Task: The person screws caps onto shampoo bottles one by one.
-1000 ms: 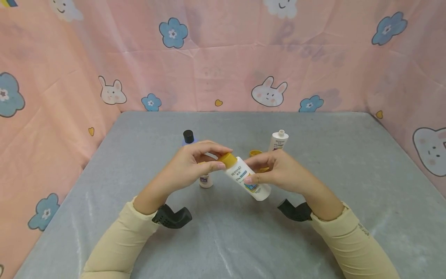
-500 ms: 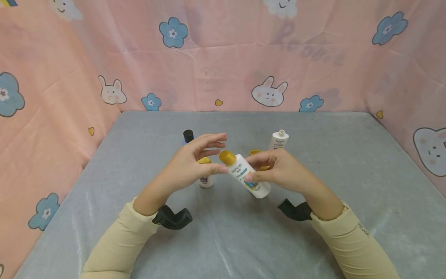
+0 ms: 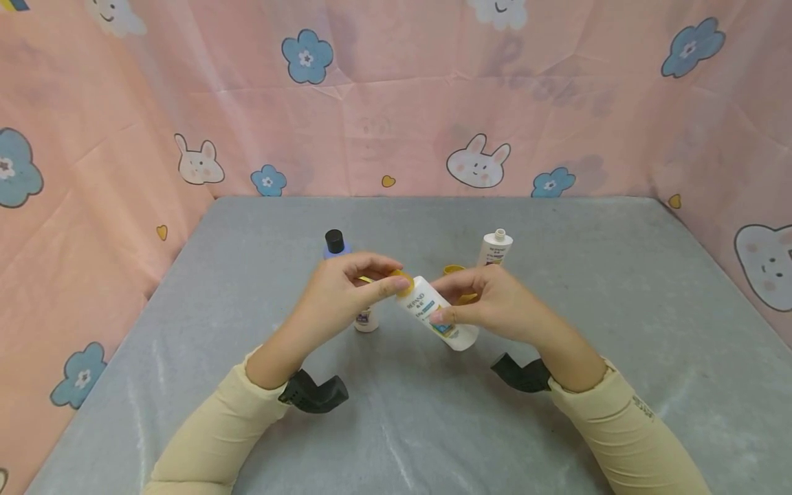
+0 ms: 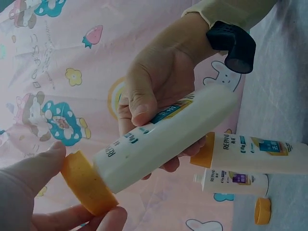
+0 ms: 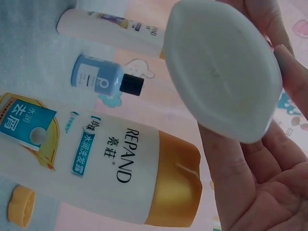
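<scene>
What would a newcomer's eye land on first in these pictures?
Most likely the tilted white bottle at the middle of the head view: the left hand pinches the yellow cap with its fingers and the right hand holds the bottle. After that, perhaps the pink curtain behind the gray table, printed with rabbits and blue flowers. The blue bottle with a black lid may stand out too, beyond the left hand.

Table (image 3: 396, 447), covered in grey. On it are set upright: one blue bottle (image 5: 103, 77), black-capped; one purple-labelled white bottle (image 5: 108, 31), yellow-capped; one teal-labelled white bottle (image 5: 98, 159), likewise capped; one uncapped white bottle (image 3: 496, 248). One loose yellow cap (image 4: 263, 211) is laid near the last.
</scene>
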Motion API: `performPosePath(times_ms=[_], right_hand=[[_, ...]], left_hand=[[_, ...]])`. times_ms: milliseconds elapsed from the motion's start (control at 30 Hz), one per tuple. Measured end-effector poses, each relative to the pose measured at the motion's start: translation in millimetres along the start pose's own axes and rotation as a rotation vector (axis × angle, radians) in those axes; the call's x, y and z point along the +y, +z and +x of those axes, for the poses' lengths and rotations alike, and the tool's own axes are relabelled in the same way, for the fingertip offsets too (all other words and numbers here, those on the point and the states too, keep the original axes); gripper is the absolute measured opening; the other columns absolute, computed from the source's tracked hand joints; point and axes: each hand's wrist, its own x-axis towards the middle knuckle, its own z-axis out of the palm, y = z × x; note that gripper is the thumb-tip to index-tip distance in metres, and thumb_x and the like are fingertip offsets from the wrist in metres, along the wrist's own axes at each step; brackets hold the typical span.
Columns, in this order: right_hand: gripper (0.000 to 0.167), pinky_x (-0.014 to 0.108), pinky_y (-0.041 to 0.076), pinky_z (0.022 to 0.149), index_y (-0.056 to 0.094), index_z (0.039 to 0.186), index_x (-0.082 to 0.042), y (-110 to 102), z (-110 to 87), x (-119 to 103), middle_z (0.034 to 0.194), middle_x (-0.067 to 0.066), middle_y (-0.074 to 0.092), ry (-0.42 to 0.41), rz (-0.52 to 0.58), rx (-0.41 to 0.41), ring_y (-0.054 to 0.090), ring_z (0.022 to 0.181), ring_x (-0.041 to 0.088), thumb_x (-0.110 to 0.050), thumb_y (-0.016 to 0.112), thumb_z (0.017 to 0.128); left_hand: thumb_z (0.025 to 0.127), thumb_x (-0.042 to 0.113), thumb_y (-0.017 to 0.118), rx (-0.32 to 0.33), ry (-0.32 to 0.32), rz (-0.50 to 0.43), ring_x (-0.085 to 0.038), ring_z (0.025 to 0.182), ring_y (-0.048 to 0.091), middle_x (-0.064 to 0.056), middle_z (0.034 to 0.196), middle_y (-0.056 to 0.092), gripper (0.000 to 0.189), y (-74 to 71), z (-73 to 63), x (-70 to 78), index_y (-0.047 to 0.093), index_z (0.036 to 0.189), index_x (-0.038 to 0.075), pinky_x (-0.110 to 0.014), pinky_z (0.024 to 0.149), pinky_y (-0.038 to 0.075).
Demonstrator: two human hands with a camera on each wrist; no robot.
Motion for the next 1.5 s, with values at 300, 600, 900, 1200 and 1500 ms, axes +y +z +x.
performPosePath(times_ms=[300, 600, 900, 1200, 1500], right_hand=[[0.031, 0.034, 0.06, 0.075, 0.075, 0.111, -0.006, -0.9, 0.3, 1.7, 0.098, 0.009, 0.074, -0.012, -0.019, -0.006, 0.069, 0.084, 0.019, -0.015, 0.082, 0.082], [0.032, 0.034, 0.06, 0.074, 0.074, 0.111, -0.005, -2.3, 0.4, 2.6, 0.098, 0.01, 0.075, 0.006, -0.018, -0.012, 0.07, 0.083, 0.019, -0.015, 0.082, 0.082], [0.033, 0.034, 0.06, 0.075, 0.074, 0.113, -0.004, -1.5, 2.1, 1.0, 0.1, 0.011, 0.075, 0.027, 0.003, -0.018, 0.07, 0.084, 0.021, -0.014, 0.081, 0.083], [0.032, 0.035, 0.06, 0.075, 0.074, 0.112, -0.005, -1.1, 3.1, 1.6, 0.101, 0.011, 0.073, 0.019, 0.013, -0.025, 0.069, 0.085, 0.022, -0.014, 0.081, 0.083], [0.033, 0.036, 0.06, 0.075, 0.074, 0.113, -0.004, -0.9, 3.3, 3.8, 0.101, 0.011, 0.074, 0.019, 0.021, -0.044, 0.069, 0.085, 0.021, -0.014, 0.082, 0.082]], left_hand=[[0.088, 0.023, 0.077, -0.081, 0.054, -0.062, -0.014, 0.093, 0.072, -0.001, 0.116, 0.072, 0.035, -3.7, 2.8, -4.4, 0.072, 0.123, 0.016, -0.03, 0.084, 0.06], [0.091, 0.012, 0.073, -0.176, 0.092, -0.179, -0.019, 0.105, 0.072, -0.007, 0.131, 0.066, 0.043, -7.9, 1.2, -2.4, 0.064, 0.133, 0.008, -0.031, 0.089, 0.06], [0.089, 0.012, 0.075, -0.188, 0.092, -0.2, -0.021, 0.114, 0.069, -0.004, 0.139, 0.062, 0.052, -14.1, 0.6, -3.5, 0.059, 0.138, 0.011, -0.032, 0.094, 0.058], [0.087, 0.02, 0.078, -0.107, 0.06, -0.08, -0.014, 0.101, 0.068, 0.0, 0.118, 0.071, 0.038, -9.3, 1.8, -3.3, 0.07, 0.125, 0.017, -0.03, 0.086, 0.06], [0.088, 0.013, 0.076, -0.13, 0.154, -0.066, -0.015, 0.111, 0.065, 0.0, 0.125, 0.069, 0.037, -7.9, 1.1, -3.8, 0.071, 0.124, 0.014, -0.026, 0.086, 0.06]])
